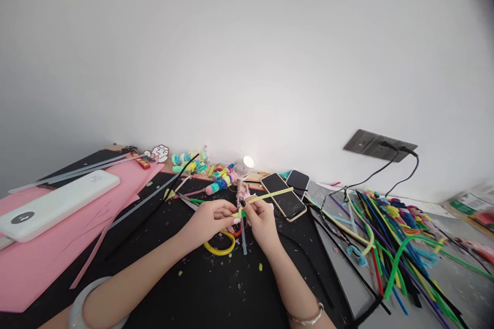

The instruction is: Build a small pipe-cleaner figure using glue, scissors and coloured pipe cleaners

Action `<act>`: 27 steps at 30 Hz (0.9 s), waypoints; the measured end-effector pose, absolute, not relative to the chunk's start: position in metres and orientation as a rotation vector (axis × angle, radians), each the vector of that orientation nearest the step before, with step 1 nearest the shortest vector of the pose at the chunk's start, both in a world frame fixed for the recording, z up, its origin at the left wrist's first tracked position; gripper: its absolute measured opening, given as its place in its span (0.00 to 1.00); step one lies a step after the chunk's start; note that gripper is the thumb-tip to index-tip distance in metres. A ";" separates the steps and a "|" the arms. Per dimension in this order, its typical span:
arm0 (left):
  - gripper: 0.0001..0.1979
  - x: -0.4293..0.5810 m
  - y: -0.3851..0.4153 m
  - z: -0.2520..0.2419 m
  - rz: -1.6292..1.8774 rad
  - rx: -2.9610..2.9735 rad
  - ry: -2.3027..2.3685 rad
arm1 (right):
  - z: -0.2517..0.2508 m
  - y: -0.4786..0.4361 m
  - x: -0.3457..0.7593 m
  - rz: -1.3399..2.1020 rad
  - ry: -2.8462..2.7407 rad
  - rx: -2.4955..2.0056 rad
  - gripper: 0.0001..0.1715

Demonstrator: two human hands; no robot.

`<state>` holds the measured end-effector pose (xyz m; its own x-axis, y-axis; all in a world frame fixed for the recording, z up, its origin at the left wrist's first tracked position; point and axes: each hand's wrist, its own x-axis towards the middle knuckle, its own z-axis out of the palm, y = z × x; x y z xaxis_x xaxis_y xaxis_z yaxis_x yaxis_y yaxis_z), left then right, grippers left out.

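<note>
Just above the black tabletop, my left hand point(208, 220) and my right hand point(263, 223) meet with fingertips closed. Between them runs a pale yellow pipe cleaner point(274, 194), its free end sticking out to the right past my right hand. My left fingers pinch its other end, where a short bit of green also shows; the exact grip is partly hidden. Under my hands lies a pair of scissors, its yellow handle loop point(219, 253) visible. A translucent grey strip point(244, 239) extends below my fingertips; I cannot tell whether it is held.
A small lit lamp point(244, 167) stands by the wall, beside several bundles of colourful fuzzy rings point(222, 183). Two phones point(283, 196) lie behind my right hand. Loose pipe cleaners point(401, 257) spread at right. On pink sheets point(42, 277) at left rests a white power bank point(62, 203).
</note>
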<state>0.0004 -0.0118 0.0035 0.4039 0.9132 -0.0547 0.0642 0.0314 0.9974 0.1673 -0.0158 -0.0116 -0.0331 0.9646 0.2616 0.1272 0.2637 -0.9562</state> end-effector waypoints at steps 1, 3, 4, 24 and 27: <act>0.12 0.000 -0.012 0.003 0.828 1.380 0.941 | -0.012 -0.016 0.167 0.949 -1.428 -1.091 0.14; 0.11 0.001 -0.013 0.001 0.816 1.376 0.920 | -0.011 -0.017 0.167 0.936 -1.432 -1.087 0.14; 0.10 0.001 -0.014 0.001 0.812 1.375 0.918 | -0.011 -0.017 0.167 0.931 -1.437 -1.084 0.13; 0.08 -0.006 -0.010 0.002 0.988 1.611 1.093 | -0.003 -0.021 0.162 0.853 -1.449 -1.015 0.10; 0.07 -0.006 -0.009 0.001 0.981 1.613 1.073 | -0.002 -0.020 0.163 0.865 -1.424 -1.012 0.08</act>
